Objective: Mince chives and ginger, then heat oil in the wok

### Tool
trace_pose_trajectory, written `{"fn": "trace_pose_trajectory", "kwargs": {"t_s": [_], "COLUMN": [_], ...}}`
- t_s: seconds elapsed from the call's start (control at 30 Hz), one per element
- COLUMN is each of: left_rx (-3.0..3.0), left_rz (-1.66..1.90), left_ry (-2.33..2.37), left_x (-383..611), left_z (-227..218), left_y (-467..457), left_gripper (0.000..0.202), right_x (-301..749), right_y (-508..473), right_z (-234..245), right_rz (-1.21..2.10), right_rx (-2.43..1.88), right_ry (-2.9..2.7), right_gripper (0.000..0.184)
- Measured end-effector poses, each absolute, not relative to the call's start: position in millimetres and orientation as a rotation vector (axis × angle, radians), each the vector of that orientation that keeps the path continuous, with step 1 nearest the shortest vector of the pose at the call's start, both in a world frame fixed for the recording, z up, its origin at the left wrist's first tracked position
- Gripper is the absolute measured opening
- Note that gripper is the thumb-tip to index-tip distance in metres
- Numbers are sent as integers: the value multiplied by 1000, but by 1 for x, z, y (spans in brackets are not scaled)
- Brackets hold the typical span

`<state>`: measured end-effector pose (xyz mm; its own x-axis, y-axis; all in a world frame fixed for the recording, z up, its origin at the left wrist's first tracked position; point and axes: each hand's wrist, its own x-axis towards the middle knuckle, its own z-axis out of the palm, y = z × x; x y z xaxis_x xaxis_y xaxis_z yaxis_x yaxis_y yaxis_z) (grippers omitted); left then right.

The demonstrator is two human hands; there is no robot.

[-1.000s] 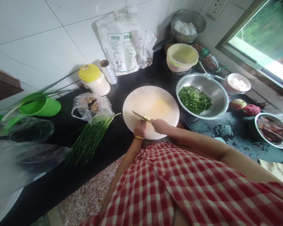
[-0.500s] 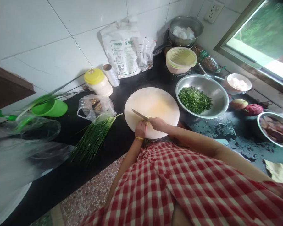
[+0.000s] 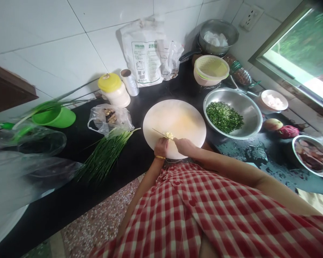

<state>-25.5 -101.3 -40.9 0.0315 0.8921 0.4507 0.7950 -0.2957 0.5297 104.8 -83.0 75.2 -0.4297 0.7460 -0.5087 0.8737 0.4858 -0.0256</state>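
My right hand [image 3: 186, 147] is closed around the handle of a kitchen knife [image 3: 159, 133], its blade angled to the left over a round white cutting board [image 3: 174, 111]. Just beside the blade is a small heap of finely chopped pale yellow pieces [image 3: 168, 135], perhaps ginger or garlic. My left hand [image 3: 160, 147] wears a gold bracelet. Its fingers are bent together and press on the near edge of that heap; what lies under the fingertips is hidden. A bunch of green chives [image 3: 107, 154] rests left of the board.
Right of the board stands a steel bowl [image 3: 251, 114] of chopped greens. Behind are a colander [image 3: 211, 71], a yellow-lidded jar [image 3: 113, 91] and a white printed bag [image 3: 142, 53]. A clear bag [image 3: 123, 118] holds brown roots. Meat fills a bowl [image 3: 296, 150] at far right.
The knife blade has turned more edge-on, and more of the pale yellow heap shows beside it. Both hands stay at nearly the same spot on the board. The camera view has shifted slightly.
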Motion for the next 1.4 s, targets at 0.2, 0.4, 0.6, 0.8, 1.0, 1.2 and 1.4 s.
{"fn": "trace_pose_trajectory", "kwargs": {"t_s": [0.2, 0.4, 0.6, 0.8, 1.0, 1.2, 1.4], "left_rx": [2145, 2141, 2140, 2151, 2168, 2157, 2171], "left_rz": [1117, 1131, 1128, 1148, 1196, 1227, 1242], "left_ry": [1770, 1779, 1767, 1806, 1739, 1751, 1789], "left_x": [-25, -26, -26, -27, -33, -29, -27], "left_z": [-45, -44, -44, -44, -40, -42, -47], "left_y": [-102, -101, -101, -101, -105, -103, -102], "left_gripper": [21, 22, 21, 18, 19, 19, 19], "right_x": [91, 103, 99, 93, 104, 104, 91], "right_y": [-72, -77, -78, -71, -80, -89, -78], "right_z": [66, 73, 71, 62, 76, 75, 66], "right_rz": [-407, -342, -374, -400, -344, -348, -377], "right_rx": [1350, 1362, 1340, 1371, 1390, 1346, 1348], "right_ry": [2346, 2349, 2341, 2372, 2354, 2334, 2352], "right_gripper": [33, 31, 31, 32, 33, 36, 33]}}
